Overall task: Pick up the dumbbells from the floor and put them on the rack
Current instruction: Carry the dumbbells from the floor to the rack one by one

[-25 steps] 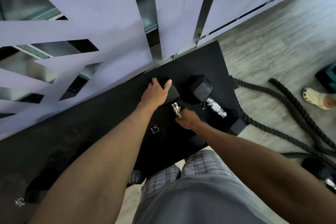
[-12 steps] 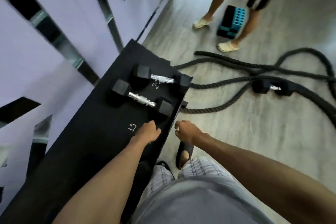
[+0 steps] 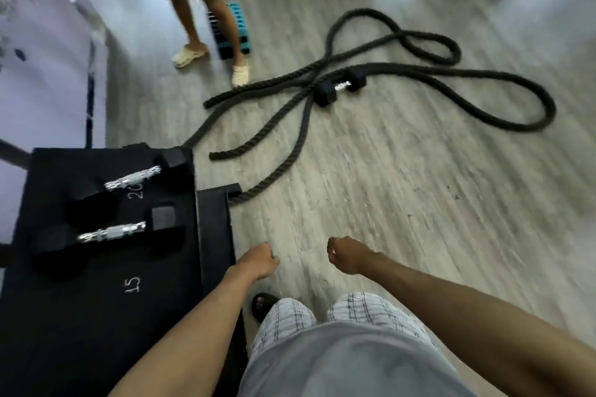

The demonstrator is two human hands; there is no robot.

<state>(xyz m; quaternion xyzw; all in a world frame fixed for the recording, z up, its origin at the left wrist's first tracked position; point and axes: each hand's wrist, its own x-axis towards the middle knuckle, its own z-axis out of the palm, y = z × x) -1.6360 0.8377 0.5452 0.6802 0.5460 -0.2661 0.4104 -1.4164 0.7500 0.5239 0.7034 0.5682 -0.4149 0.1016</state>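
Two black hex dumbbells with chrome handles lie on the black rack (image 3: 96,316) at the left: the nearer dumbbell (image 3: 111,234) close to the "15" mark, the farther dumbbell (image 3: 132,179) by the "20" mark. A third dumbbell (image 3: 340,87) lies on the floor among the rope coils. My left hand (image 3: 258,259) hangs beside the rack's front edge with loosely curled fingers, holding nothing. My right hand (image 3: 346,255) hovers over the floor, also loosely curled and empty.
A thick black battle rope (image 3: 403,68) loops across the grey wood floor (image 3: 419,203) around the third dumbbell. Another person's legs (image 3: 206,26) stand at the back beside a teal and black block (image 3: 238,29). A pale wall runs along the left.
Both hands have let go of the nearer dumbbell and drawn back off the rack. My view has swung right from the wall and rack toward the floor and rope.
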